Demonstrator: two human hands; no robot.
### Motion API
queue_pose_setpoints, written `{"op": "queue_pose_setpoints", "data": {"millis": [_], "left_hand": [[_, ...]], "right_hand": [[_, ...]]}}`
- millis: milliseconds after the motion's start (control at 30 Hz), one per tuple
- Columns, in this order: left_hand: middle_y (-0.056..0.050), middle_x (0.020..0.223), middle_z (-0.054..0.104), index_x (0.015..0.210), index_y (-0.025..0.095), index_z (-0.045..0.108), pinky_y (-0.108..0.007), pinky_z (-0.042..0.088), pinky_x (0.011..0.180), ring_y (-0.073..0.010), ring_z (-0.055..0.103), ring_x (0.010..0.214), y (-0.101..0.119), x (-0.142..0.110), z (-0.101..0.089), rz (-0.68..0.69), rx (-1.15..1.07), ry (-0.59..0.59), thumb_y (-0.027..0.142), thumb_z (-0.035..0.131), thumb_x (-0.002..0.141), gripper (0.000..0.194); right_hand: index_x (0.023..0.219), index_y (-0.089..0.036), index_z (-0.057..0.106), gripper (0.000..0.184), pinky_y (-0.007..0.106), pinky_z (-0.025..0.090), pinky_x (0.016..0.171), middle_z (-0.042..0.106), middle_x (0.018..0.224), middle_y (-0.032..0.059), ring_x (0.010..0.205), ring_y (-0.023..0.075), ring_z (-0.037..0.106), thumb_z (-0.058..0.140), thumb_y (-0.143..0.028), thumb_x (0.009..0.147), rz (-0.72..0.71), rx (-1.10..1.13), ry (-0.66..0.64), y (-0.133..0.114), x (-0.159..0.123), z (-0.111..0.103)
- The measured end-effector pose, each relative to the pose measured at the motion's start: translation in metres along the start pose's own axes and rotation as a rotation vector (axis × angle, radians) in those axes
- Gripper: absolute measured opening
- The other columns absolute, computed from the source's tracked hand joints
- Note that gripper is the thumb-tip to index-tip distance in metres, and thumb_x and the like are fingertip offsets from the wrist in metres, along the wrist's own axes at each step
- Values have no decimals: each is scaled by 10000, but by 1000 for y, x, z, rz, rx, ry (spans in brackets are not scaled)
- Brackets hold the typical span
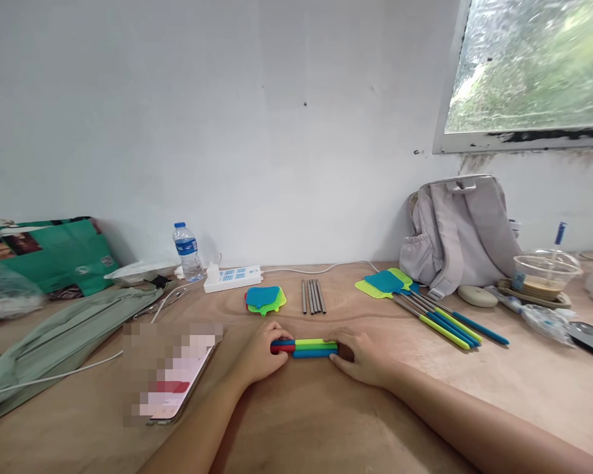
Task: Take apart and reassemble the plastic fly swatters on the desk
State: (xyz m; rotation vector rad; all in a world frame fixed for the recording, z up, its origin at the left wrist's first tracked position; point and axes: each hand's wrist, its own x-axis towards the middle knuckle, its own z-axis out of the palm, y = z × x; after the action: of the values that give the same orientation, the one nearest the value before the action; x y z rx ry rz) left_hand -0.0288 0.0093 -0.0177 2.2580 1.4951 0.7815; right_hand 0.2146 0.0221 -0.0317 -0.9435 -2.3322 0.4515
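Several coloured fly swatter handles [315, 349], in blue, yellow-green, green and red, lie side by side on the wooden table. My left hand [265, 352] curls its thumb and fingers around their left ends. At the right ends, my right hand [363, 357] closes on the same bundle from the other side. Just beyond my hands are several thin metal rods [312, 297] laid roughly parallel. Left of the rods is a small stack of fly swatter heads [264, 297], blue on top with yellow-green and red beneath. Whole fly swatters [437, 316] with blue and yellow-green parts rest farther right.
A phone [188, 378], partly blurred out, lies left of my left arm. Behind it stand a water bottle [186, 250] and a power strip [233, 278]. A grey backpack [462, 230] leans on the wall, with a plastic cup [546, 273] beside it. A green strap-like cloth [69, 336] lies left.
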Motion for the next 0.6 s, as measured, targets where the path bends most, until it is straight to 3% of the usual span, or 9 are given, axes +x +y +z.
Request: {"op": "queue_pose_setpoints", "data": {"millis": [600], "left_hand": [[-27, 885, 544, 837, 218, 635, -292, 426, 767, -182, 528, 833, 0, 0, -1, 11, -16, -8, 119, 453, 602, 314]], "right_hand": [[953, -200, 601, 278, 314, 459, 773, 650, 963, 54, 860, 193, 599, 529, -160, 687, 15, 5, 27, 3, 0, 1]]}}
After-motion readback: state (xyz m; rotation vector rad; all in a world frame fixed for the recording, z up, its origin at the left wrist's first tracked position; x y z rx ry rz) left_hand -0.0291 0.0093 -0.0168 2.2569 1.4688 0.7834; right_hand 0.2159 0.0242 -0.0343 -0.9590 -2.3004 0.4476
